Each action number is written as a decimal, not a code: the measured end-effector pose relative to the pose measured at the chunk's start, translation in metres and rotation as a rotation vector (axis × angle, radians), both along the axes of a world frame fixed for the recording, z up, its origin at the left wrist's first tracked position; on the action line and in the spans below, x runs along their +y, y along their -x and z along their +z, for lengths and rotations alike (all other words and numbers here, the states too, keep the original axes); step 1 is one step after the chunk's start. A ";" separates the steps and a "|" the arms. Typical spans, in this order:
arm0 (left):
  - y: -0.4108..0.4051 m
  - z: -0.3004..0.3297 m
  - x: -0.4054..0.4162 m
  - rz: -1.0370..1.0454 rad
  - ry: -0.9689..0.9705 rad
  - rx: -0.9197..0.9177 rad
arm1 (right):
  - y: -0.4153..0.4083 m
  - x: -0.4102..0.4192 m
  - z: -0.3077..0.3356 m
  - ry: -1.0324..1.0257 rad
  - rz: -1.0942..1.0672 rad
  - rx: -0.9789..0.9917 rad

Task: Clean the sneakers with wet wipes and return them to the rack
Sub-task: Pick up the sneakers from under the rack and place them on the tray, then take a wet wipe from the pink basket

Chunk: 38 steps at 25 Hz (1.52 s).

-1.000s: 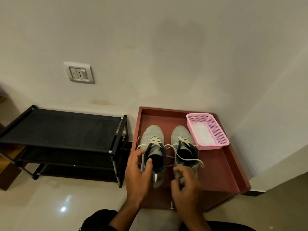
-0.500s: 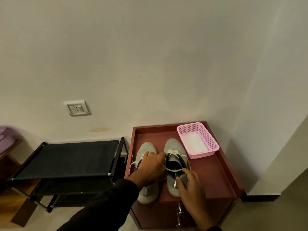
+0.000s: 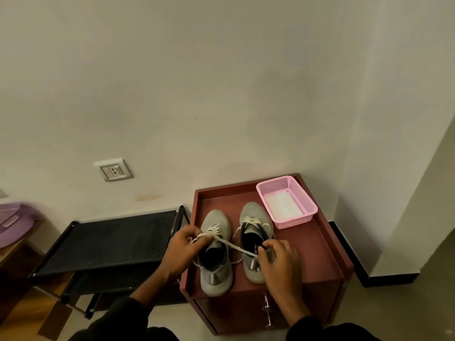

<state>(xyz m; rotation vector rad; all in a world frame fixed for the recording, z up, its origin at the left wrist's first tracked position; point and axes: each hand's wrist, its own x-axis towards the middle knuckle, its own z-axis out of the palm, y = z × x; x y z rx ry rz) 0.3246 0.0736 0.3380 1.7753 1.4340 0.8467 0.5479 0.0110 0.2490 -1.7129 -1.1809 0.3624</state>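
Between both hands (image 3: 183, 251), taut sneaker lace (image 3: 234, 247).

A plain off-white wall (image 3: 221, 94) was seen, dimly lit, with a switch plate (image 3: 113, 169) set low on it. A reddish-brown cabinet (image 3: 327, 254) was placed in the corner, edged by dark skirting (image 3: 349, 254). Wooden flooring (image 3: 22, 313) was visible at lower left.
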 end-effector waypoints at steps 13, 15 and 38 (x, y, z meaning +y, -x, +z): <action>0.013 -0.063 -0.041 0.339 0.031 -0.303 | 0.018 0.001 -0.001 -0.008 0.022 -0.059; 0.005 -0.060 -0.033 0.369 -0.034 -0.342 | 0.009 0.005 0.008 -0.002 0.010 -0.012; -0.190 -0.081 0.148 -0.237 -0.189 0.580 | -0.140 0.215 -0.017 0.584 0.329 -0.773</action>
